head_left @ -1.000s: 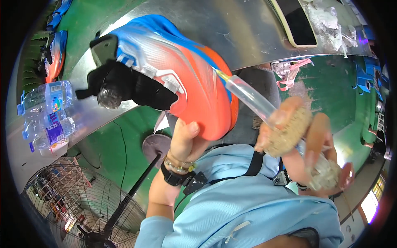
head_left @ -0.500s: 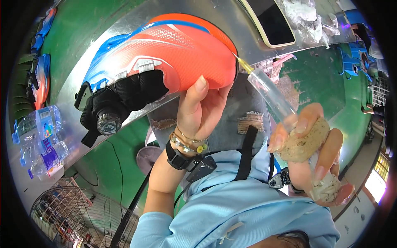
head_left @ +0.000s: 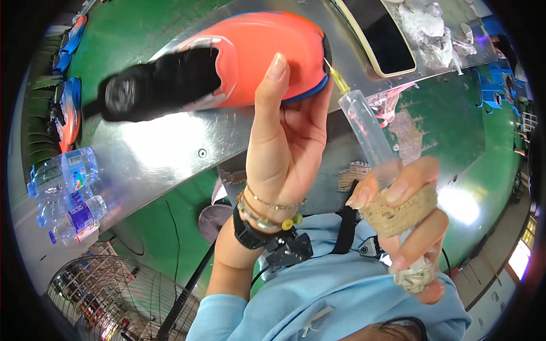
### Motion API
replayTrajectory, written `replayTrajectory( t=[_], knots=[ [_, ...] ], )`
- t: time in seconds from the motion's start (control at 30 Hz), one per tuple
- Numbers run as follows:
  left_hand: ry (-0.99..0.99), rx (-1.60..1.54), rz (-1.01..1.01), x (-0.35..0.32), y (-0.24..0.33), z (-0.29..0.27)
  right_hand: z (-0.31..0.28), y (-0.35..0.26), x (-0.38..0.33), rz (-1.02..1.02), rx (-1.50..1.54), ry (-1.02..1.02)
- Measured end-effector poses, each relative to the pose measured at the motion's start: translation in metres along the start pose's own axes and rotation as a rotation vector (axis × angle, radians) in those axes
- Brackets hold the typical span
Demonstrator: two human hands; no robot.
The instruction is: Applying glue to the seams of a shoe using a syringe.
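My left hand [head_left: 287, 136] supports an orange shoe [head_left: 264, 48] from beneath, its thumb pressed along the shoe's side. The shoe has blue edging and a black upper opening, which is smeared by motion at the left. My right hand [head_left: 412, 190] grips a clear syringe [head_left: 364, 122] with a yellow-based needle [head_left: 339, 81]. The needle's tip is at the dark edge of the shoe's right end; whether it touches I cannot tell. A tan sponge [head_left: 392, 213] surrounds the barrel between my right fingers. Below it, a whitish wrapped wad [head_left: 414, 275] sits at the syringe's lower end.
A metal table [head_left: 222, 128] lies under the shoe. On it rest a phone [head_left: 378, 37] and crumpled clear plastic [head_left: 429, 28]. Plastic bottles [head_left: 68, 182] stand at the left, near a rack of similar shoes [head_left: 69, 108]. A wire-caged fan [head_left: 108, 295] occupies the lower left.
The shoe has rolled in my left hand: blue edging now shows on its near side, and the black part has swung up and left. My right hand has shifted slightly left with the syringe.
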State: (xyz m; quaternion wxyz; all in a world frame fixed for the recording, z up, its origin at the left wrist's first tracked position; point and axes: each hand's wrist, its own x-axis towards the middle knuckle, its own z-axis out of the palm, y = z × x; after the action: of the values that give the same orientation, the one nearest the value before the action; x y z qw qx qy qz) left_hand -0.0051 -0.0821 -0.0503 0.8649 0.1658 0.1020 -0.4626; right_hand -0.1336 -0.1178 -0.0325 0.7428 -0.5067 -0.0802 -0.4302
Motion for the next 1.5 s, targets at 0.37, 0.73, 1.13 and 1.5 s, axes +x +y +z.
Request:
replayTrajectory(
  t=[0.37,0.73,1.13,1.5],
  knots=[
    [0.197,0.121,-0.085,-0.003,0.01,0.017,-0.022,-0.007,-0.022,0.21,-0.124,-0.092],
    [-0.001,0.053,-0.142,0.01,0.048,-0.013,-0.059,-0.033,-0.004,-0.033,-0.4,0.095],
    [0.373,0.613,0.61,-0.099,0.28,-0.087,-0.199,0.013,0.029,-0.13,-0.906,0.215],
    [0.422,1.153,0.659,-0.021,0.172,-0.017,-0.202,0.004,0.036,-0.143,-0.767,0.378]
  ],
)
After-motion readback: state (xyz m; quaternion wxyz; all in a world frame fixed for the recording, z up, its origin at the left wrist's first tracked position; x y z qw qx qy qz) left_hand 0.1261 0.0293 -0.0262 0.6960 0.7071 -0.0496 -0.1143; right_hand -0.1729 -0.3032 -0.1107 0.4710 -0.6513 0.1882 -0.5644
